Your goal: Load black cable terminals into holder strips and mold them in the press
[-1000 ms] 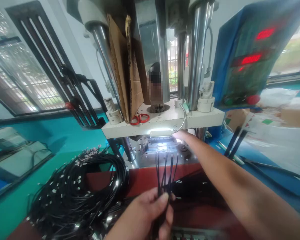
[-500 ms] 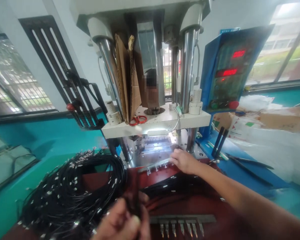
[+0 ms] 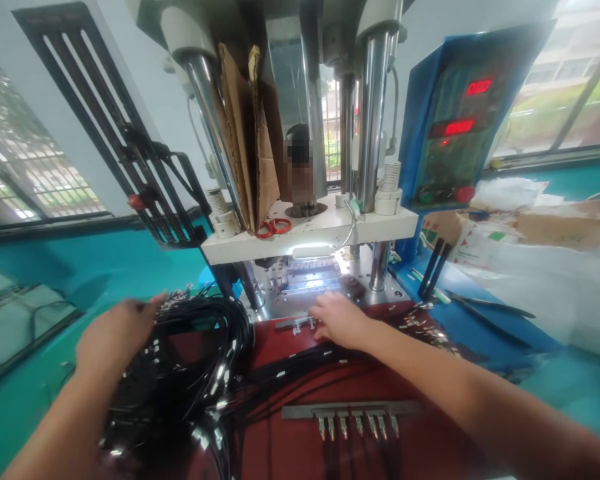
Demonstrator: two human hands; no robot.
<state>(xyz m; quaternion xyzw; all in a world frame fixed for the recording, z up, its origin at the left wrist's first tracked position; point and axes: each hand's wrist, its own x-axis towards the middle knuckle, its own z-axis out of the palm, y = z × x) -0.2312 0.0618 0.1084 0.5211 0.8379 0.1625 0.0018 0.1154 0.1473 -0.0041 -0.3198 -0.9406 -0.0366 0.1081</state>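
Observation:
My left hand (image 3: pixel 117 330) is at the far left side of a coiled heap of black cables (image 3: pixel 220 333). Its fingers are closed at the small silvery cable ends; what lies between them is hidden. My right hand (image 3: pixel 340 320) is in front of the press, its fingers closed on the right end of a metal strip (image 3: pixel 286 324) that carries pale plug parts. Nearer to me, a second metal strip (image 3: pixel 305 412) lies on the red-brown tabletop (image 3: pixel 275 443), with several connector ends seated along it and their black cables trailing toward me.
The press's lit lower die (image 3: pixel 310 277) stands behind my right hand, under a white plate (image 3: pixel 380 230) between steel columns. Red-handled scissors (image 3: pixel 274 228) and cardboard rest on that plate. A blue control box (image 3: pixel 433 133) and black tweezers-like tools (image 3: pixel 490 313) are at right.
My left hand has moved from the front middle, where it held a blurred dark thing, left to the cable heap. My right hand has shifted slightly left along the far strip.

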